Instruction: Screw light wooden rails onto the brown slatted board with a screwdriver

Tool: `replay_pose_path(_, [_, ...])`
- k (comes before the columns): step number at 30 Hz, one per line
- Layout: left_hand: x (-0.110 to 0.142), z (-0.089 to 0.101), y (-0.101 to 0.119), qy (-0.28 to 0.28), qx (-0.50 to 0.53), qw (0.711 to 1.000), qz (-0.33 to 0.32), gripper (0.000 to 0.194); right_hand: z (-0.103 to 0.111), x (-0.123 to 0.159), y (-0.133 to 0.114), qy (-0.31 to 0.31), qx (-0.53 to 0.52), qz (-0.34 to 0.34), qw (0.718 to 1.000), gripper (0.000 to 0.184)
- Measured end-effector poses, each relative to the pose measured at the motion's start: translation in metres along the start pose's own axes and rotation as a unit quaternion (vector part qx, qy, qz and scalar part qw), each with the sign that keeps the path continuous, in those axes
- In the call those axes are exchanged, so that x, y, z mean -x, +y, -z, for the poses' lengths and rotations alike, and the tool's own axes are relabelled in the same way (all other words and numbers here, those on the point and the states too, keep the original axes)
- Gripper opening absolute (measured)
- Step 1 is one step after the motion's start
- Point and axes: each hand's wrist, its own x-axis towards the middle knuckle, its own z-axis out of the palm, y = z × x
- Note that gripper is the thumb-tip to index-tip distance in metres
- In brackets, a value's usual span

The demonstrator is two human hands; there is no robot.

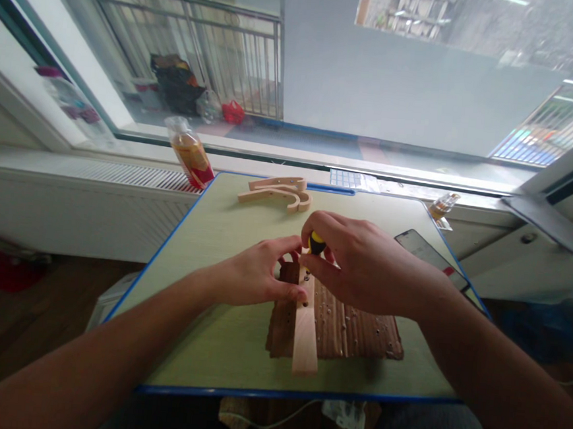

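Note:
A pale wooden slat (pixel 305 335) lies lengthwise on a sheet of brown corrugated cardboard (pixel 356 332) on the green table (pixel 209 314). My right hand (pixel 362 267) is closed round a screwdriver with a yellow and black handle (pixel 317 242), held upright over the slat's far end. My left hand (pixel 259 275) rests its fingers on the slat's left edge beside the screwdriver tip, thumb and fingers pressed against the wood. Several small screws are scattered on the cardboard.
Curved wooden parts (pixel 281 193) lie at the table's far edge. A plastic bag of food (pixel 192 154) stands on the sill at the far left corner. A phone (pixel 429 255) lies at the right edge, a small bottle (pixel 443 206) beyond it. A window runs behind.

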Motion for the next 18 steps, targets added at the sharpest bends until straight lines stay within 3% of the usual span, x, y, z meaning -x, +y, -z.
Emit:
replay_pose_path(9, [0.0004, -0.0023, -0.0039, -0.005, 0.012, 1.000, 0.001, 0.051, 0.0079, 0.0019, 0.0071, -0.034, -0.048, 0.044, 0.997, 0.006])
replay_pose_path(18, [0.0007, -0.0018, -0.0043, -0.013, 0.020, 1.000, -0.003, 0.046, 0.0036, -0.0007, 0.0057, 0.010, -0.032, 0.021, 0.999, 0.012])
